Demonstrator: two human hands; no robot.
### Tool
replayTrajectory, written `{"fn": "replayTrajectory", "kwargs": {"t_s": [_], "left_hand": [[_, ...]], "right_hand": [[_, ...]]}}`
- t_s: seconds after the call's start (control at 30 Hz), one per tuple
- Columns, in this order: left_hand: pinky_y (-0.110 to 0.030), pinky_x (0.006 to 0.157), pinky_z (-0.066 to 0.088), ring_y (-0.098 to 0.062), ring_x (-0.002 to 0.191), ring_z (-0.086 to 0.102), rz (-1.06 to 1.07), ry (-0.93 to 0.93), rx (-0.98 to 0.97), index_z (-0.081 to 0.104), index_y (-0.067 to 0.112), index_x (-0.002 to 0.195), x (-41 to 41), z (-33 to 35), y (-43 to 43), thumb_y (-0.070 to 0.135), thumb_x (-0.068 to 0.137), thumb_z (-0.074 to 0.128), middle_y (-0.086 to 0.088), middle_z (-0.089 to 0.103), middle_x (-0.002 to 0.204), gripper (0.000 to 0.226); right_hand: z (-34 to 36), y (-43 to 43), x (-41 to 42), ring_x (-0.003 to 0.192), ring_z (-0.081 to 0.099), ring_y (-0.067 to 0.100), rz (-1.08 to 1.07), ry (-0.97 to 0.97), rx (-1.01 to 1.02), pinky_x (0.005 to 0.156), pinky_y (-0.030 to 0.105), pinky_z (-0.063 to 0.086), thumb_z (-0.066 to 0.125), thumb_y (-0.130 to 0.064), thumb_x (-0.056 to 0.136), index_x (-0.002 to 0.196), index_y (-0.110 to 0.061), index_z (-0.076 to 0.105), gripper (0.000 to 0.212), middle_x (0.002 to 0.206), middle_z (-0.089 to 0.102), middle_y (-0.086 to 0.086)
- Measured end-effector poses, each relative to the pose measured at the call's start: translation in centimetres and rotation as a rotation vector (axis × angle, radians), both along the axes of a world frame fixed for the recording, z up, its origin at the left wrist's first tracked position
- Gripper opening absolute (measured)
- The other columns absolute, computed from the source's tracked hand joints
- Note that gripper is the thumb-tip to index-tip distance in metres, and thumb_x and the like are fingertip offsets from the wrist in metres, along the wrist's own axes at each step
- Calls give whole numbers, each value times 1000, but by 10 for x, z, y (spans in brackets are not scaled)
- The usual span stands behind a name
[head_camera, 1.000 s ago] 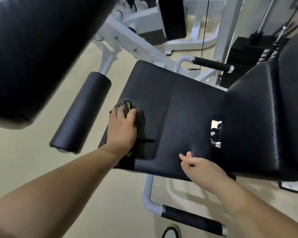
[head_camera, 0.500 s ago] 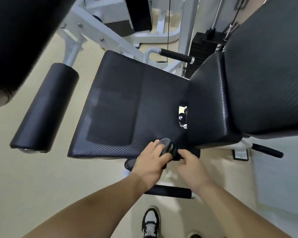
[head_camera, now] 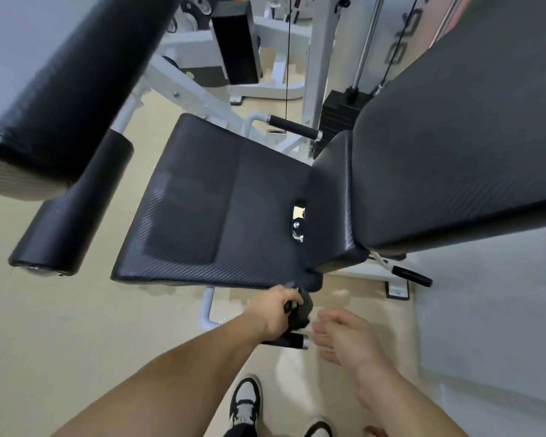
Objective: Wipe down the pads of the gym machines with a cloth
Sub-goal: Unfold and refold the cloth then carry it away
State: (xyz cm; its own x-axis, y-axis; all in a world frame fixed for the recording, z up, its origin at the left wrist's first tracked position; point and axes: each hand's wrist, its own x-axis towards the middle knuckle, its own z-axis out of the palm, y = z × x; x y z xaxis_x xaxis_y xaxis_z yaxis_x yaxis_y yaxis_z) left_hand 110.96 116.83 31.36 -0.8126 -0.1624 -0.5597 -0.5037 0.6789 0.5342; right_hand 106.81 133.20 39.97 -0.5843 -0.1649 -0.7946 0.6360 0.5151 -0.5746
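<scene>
**A:** Counts, left to right, quick.

**B:** Two roller pads. The big roller pad (head_camera: 60, 74) at 10 o'clock is blurred and cut off by the top and left edges. The small roller pad (head_camera: 73, 209) is at 9, partly tucked under it. One seat pad (head_camera: 215, 209) at centre. One back pad (head_camera: 454, 152) at 2, in two sections, cut off by the right edge. Three black grips: far grip (head_camera: 292, 127) at 12, near grip (head_camera: 287, 340) at 6, side grip (head_camera: 412, 275) at 4. One weight stack (head_camera: 338, 118) at 1. One cloth, two hands, two shoes (head_camera: 246, 398).

**A:** Hidden stuff?

**B:** The near grip is mostly covered by the hands. The weight stack is half behind the back pad. The second shoe is cut off by the bottom edge.

**A:** Cloth?

**B:** The cloth (head_camera: 303, 312) is at 6, dark with a yellow-green bit, bunched up. It sits just off the seat pad's near edge, by the corner where the seat meets the back. Can't tell whether it touches the pad.

**A:** Hands?

**B:** The left hand (head_camera: 275, 313) is at 6, forearm coming in from 7, fingers curled round the cloth. The right hand (head_camera: 344, 339) is at 5, just beside the cloth, and motion-blurred. Its fingers look loosely stretched out and hold nothing. Can't tell whether it touches the cloth.
</scene>
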Motion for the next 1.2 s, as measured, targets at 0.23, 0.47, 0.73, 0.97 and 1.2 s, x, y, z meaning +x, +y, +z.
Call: {"fn": "replayTrajectory", "kwargs": {"t_s": [0.23,0.47,0.73,0.97,1.2], "left_hand": [[-3,88,45,11,111,60,590,262,511,49,39,143,49,174,50,23,105,57,16,61,132,42],[-22,118,36,8,141,41,535,296,587,23,49,159,91,322,50,44,107,48,29,39,155,58],[-37,91,53,-6,93,66,460,394,218,66,24,95,138,373,-35,45,108,40,7,72,95,35],[-37,89,53,-3,93,63,291,463,333,64,37,99,175,369,-120,39,105,50,14,66,95,15],[-38,92,54,-11,104,62,-249,339,457,62,33,120,200,379,-185,46,92,64,10,53,116,30]], "right_hand": [[109,37,10,108,73,22,24,-109,-158,102,46,54,58,-54,100,114,-32,68,29,116,76,-1],[221,10,36,113,74,19,-2,-45,-473,105,46,53,60,-47,100,131,-26,68,38,121,78,1],[261,-48,63,112,70,3,128,239,-341,98,28,54,49,-59,102,121,-39,72,36,114,78,-19],[262,-132,117,109,70,4,27,230,-299,96,35,56,48,-68,96,116,-41,69,40,118,75,-14],[272,-187,166,108,72,25,-132,7,-548,93,45,55,68,-37,96,126,-26,68,32,120,74,12]]}}
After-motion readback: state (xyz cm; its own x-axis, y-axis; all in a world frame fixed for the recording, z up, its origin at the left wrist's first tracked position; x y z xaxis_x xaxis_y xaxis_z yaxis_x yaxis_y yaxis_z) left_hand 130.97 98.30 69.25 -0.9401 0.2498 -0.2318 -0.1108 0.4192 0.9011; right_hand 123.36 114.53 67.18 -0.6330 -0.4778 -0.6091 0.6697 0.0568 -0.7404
